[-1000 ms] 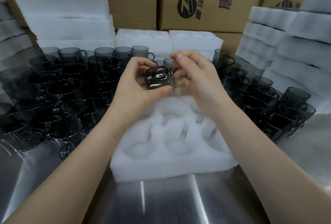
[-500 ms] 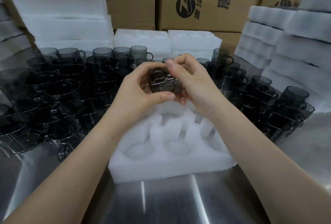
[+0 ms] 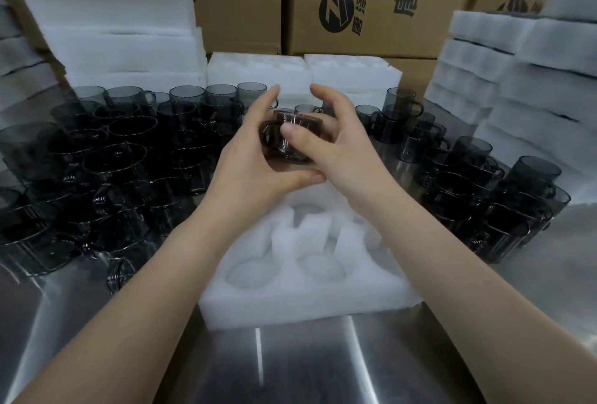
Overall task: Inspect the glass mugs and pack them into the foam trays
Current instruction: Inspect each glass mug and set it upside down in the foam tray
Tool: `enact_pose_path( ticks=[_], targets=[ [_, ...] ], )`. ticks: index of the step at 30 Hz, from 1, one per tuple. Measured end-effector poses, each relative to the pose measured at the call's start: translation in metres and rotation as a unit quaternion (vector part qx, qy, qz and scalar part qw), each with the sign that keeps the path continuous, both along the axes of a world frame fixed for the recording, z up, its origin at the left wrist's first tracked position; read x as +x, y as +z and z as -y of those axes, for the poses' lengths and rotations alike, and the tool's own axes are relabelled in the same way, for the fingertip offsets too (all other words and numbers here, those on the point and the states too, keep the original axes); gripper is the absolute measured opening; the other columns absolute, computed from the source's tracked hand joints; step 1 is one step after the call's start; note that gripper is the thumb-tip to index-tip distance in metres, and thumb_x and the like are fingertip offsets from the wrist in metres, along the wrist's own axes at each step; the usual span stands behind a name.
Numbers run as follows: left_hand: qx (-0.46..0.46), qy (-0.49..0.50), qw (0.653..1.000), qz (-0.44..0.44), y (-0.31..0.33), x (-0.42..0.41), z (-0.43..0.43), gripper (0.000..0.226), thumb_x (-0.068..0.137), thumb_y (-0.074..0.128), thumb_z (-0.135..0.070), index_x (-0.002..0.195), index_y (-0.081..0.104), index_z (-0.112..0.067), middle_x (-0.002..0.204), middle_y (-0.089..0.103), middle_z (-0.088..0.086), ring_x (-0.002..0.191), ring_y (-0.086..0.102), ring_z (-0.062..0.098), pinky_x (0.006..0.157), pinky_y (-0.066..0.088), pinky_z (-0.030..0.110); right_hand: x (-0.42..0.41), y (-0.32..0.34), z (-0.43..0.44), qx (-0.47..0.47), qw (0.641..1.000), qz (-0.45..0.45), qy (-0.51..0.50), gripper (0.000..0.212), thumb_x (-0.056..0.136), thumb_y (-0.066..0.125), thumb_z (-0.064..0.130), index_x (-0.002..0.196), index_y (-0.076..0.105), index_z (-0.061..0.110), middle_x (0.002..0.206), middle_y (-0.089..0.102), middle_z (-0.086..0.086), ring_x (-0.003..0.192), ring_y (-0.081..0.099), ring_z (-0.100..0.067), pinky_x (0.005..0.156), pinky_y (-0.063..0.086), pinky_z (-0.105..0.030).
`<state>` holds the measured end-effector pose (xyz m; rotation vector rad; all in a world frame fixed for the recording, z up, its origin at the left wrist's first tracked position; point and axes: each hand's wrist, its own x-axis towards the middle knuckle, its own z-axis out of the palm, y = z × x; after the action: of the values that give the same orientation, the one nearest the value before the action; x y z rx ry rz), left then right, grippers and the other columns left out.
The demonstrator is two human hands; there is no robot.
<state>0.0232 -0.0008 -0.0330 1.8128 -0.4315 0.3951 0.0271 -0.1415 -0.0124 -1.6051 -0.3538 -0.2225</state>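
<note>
You're on inspection: your left hand (image 3: 248, 161) and right hand (image 3: 339, 148) both grip one mug (image 3: 276, 145), held above the far side of the tray (image 3: 307, 297). Next, probably, lower it upright into an empty pocket.

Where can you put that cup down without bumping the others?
The foam tray has empty near pockets, and the steel table is bare in front of it. Glass mugs crowd the table on both sides of the tray.
</note>
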Motion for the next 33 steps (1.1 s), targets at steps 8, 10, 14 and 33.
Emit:
enact_pose_path(
  ticks=[8,10,14,33],
  targets=[
    [0.082,0.129,0.98,0.123,0.004,-0.009,0.004,0.052,0.068,0.084,-0.032,0.114,0.062,-0.024,0.101,0.068,-0.016,0.093,0.062,-0.002,0.08,0.045,0.009,0.003,-0.002,-0.006,-0.12,0.99,0.061,-0.034,0.019,0.095,0.054,0.041,0.114,0.052,0.036,0.104,0.059,0.024,0.102,0.057,0.008,0.093,0.044,-0.017],
    [0.074,0.125,0.981,0.126,0.005,-0.012,0.006,0.055,0.066,0.085,-0.034,0.115,0.063,-0.023,0.103,0.068,-0.015,0.096,0.062,-0.002,0.085,0.046,0.011,0.002,-0.001,-0.005,-0.132,0.987,0.078,-0.041,0.019,0.097,0.052,0.04,0.114,0.054,0.032,0.103,0.06,0.02,0.1,0.058,0.002,0.087,0.047,-0.019],
    [0.018,0.094,0.991,0.095,0.006,-0.013,0.006,0.059,0.06,0.082,-0.034,0.114,0.062,-0.023,0.1,0.069,-0.015,0.096,0.065,-0.001,0.092,0.051,0.024,-0.002,0.002,-0.008,-0.06,0.994,0.083,-0.026,0.024,0.104,0.041,0.027,0.104,0.062,0.017,0.097,0.065,-0.005,0.077,0.06,-0.004,0.058,0.051,-0.016],
    [0.003,0.039,0.997,0.061,0.002,-0.004,0.001,0.077,0.063,0.089,-0.016,0.129,0.05,-0.031,0.123,0.059,-0.018,0.114,0.056,-0.005,0.1,0.046,0.022,0.004,0.007,0.0,0.134,0.963,-0.189,0.14,0.053,0.101,0.036,0.051,0.115,0.065,0.009,0.114,0.07,-0.018,0.105,0.068,-0.031,0.078,0.058,-0.045]
  ],
)
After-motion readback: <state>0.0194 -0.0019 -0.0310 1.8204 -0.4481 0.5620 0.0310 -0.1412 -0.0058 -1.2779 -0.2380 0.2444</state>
